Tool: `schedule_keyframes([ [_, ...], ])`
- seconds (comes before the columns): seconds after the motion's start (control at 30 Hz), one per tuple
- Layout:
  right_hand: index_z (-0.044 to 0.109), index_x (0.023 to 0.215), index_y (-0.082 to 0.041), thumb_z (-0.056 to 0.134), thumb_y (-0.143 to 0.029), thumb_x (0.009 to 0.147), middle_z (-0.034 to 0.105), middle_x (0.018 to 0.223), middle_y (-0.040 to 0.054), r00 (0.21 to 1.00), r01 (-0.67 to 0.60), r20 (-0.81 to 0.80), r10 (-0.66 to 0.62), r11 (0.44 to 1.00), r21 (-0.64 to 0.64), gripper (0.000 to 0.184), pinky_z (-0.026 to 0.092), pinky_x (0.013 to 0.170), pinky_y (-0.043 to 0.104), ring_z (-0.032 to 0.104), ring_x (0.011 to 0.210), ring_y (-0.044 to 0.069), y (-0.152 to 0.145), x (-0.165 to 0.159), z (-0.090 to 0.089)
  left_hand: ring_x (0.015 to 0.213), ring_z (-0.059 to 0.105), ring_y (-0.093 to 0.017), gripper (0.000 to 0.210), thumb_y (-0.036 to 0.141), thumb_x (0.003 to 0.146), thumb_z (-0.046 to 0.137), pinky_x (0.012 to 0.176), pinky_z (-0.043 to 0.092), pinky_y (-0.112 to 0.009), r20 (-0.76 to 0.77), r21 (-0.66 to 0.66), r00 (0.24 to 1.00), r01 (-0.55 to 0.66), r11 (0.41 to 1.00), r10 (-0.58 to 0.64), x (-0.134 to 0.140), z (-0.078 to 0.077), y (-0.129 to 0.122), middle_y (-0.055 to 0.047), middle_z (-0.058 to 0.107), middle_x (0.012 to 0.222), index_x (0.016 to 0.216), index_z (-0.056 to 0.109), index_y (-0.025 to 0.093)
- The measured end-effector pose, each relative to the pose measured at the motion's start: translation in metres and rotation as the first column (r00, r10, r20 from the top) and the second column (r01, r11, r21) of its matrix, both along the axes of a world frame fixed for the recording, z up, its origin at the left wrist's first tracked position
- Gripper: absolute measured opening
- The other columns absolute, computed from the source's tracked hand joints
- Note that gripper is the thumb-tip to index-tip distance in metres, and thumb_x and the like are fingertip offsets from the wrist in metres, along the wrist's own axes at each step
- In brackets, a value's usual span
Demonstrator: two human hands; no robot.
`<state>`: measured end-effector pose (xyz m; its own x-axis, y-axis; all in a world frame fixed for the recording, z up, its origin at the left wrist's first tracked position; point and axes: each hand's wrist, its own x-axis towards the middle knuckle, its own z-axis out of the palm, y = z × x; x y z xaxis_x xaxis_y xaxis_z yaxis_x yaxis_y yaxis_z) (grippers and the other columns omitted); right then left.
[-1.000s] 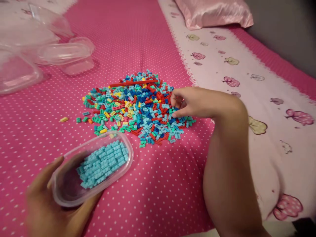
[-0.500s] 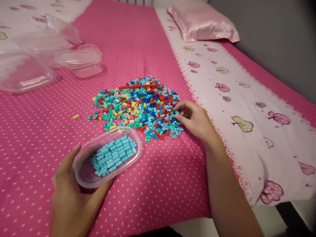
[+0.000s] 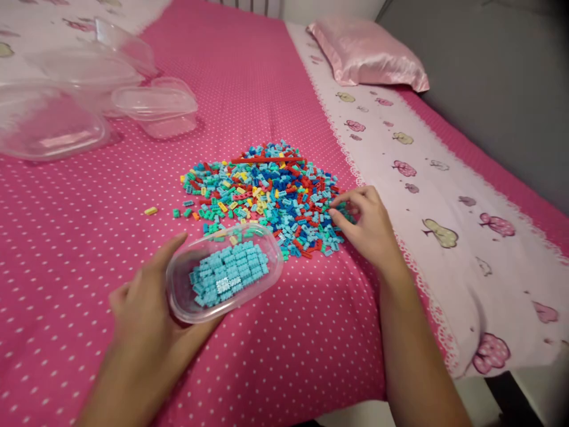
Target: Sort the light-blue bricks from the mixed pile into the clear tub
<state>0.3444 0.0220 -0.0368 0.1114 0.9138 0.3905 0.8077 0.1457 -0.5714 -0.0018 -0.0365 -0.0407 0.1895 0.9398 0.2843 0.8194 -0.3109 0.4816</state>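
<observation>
My left hand [image 3: 153, 308] grips a clear plastic container [image 3: 181, 296] by its left end and underside, tilted above the bed. Inside it, light blue building bricks [image 3: 231, 270] lie packed in rows. A heap of mixed bricks [image 3: 275, 198] in blue, red, green and yellow spreads beyond it, the container's far rim overlapping the heap's near edge. My right hand [image 3: 367, 222] is at the heap's right side, thumb and forefinger close together at the bricks. Whether a brick sits between those fingertips is too small to make out.
Several clear plastic containers [image 3: 53, 148] stand at the far left. A long red strip [image 3: 269, 160] lies across the top of the heap. One yellow brick [image 3: 151, 210] lies apart on the pink dotted bedsheet [image 3: 284, 356]. A pink pillow [image 3: 368, 56] rests near the grey wall [image 3: 480, 77].
My left hand has brought the container right and slightly up, nearer the heap. My right hand stays at the heap's right side, fingers still pinched. The whole view has shifted slightly.
</observation>
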Motion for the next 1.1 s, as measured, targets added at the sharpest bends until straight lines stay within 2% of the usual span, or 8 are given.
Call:
schedule_keyframes([
  [0.1, 0.072, 0.091, -0.020, 0.072, -0.029, 0.087, 0.065, 0.093, 0.0075, 0.997, -0.034, 0.068, 0.039, 0.997, -0.065, 0.010, 0.050, 0.090, 0.044, 0.063, 0.094, 0.025, -0.002, 0.003, 0.004, 0.107, 0.072, -0.039, 0.079, 0.064, 0.090, 0.062, 0.090, 0.052, -0.061, 0.038, -0.021, 0.999, 0.020, 1.000, -0.019, 0.001, -0.002, 0.008, -0.011, 0.071, 0.127, 0.157, 0.032, 0.034],
  [0.3, 0.071, 0.093, -0.021, 0.073, -0.028, 0.088, 0.070, 0.092, 0.0050, 0.991, -0.129, 0.028, 0.134, 0.982, -0.137, 0.009, 0.049, 0.084, 0.039, 0.065, 0.088, 0.022, -0.004, 0.005, 0.011, 0.119, 0.064, -0.043, 0.074, 0.067, 0.094, 0.053, 0.102, 0.044, -0.066, 0.025, 0.023, 0.999, -0.034, 0.999, 0.034, 0.004, -0.012, 0.002, -0.011, 0.062, 0.141, 0.156, 0.033, 0.033],
  [0.4, 0.069, 0.091, -0.021, 0.069, -0.025, 0.089, 0.069, 0.089, 0.0039, 0.987, -0.150, 0.027, 0.155, 0.977, -0.149, 0.004, 0.049, 0.081, 0.036, 0.064, 0.086, 0.020, -0.005, 0.002, 0.013, 0.118, 0.064, -0.043, 0.067, 0.061, 0.094, 0.057, 0.098, 0.046, -0.064, -0.010, 0.039, 1.000, 0.007, 0.999, -0.007, 0.003, -0.014, 0.001, -0.012, 0.060, 0.144, 0.151, 0.040, 0.032],
  [0.57, 0.068, 0.089, -0.022, 0.067, -0.027, 0.091, 0.069, 0.090, 0.0031, 0.990, -0.141, 0.012, 0.143, 0.985, -0.104, 0.005, 0.049, 0.080, 0.035, 0.064, 0.085, 0.019, -0.005, -0.004, 0.013, 0.113, 0.066, -0.043, 0.061, 0.059, 0.093, 0.059, 0.093, 0.045, -0.060, -0.001, 0.051, 1.000, -0.006, 0.999, 0.006, 0.003, -0.016, 0.003, -0.012, 0.063, 0.141, 0.146, 0.046, 0.033],
  [0.73, 0.068, 0.089, -0.023, 0.072, -0.031, 0.087, 0.073, 0.087, 0.0017, 0.973, -0.071, -0.220, 0.073, 0.997, 0.013, 0.009, 0.051, 0.079, 0.035, 0.067, 0.081, 0.018, -0.001, -0.008, 0.009, 0.114, 0.066, -0.039, 0.059, 0.057, 0.095, 0.059, 0.093, 0.043, -0.056, -0.009, 0.092, 1.000, 0.022, 0.996, -0.022, 0.002, -0.022, 0.004, -0.013, 0.061, 0.145, 0.147, 0.044, 0.033],
  [0.9, 0.067, 0.081, -0.024, 0.086, -0.036, 0.072, 0.068, 0.075, -0.0022, 0.912, -0.081, -0.393, 0.118, 0.991, 0.110, 0.025, 0.052, 0.064, 0.030, 0.063, 0.067, 0.015, 0.005, -0.012, 0.008, 0.109, 0.066, -0.037, 0.063, 0.051, 0.091, 0.067, 0.090, 0.042, -0.053, 0.019, 0.083, 0.999, 0.031, 0.996, -0.033, 0.005, -0.019, 0.003, -0.011, 0.064, 0.141, 0.146, 0.042, 0.032],
  [1.0, 0.071, 0.081, -0.024, 0.089, -0.029, 0.070, 0.071, 0.077, -0.0022, 0.896, -0.115, -0.408, 0.177, 0.978, 0.173, 0.022, 0.054, 0.064, 0.029, 0.066, 0.069, 0.014, -0.004, -0.025, 0.020, 0.109, 0.066, -0.035, 0.066, 0.046, 0.089, 0.071, 0.091, 0.041, -0.050, 0.043, 0.071, 0.998, 0.034, 0.997, -0.037, 0.009, -0.014, 0.001, -0.011, 0.067, 0.135, 0.146, 0.042, 0.029],
  [1.1, 0.077, 0.084, -0.026, 0.083, -0.014, 0.076, 0.076, 0.084, -0.0014, 0.924, -0.216, -0.290, 0.251, 0.965, 0.147, 0.015, 0.056, 0.070, 0.029, 0.070, 0.077, 0.015, -0.023, -0.048, 0.045, 0.111, 0.065, -0.034, 0.073, 0.044, 0.085, 0.077, 0.094, 0.040, -0.049, 0.064, 0.048, 0.998, 0.024, 0.999, -0.027, 0.013, -0.011, -0.002, -0.010, 0.069, 0.130, 0.146, 0.041, 0.027],
])
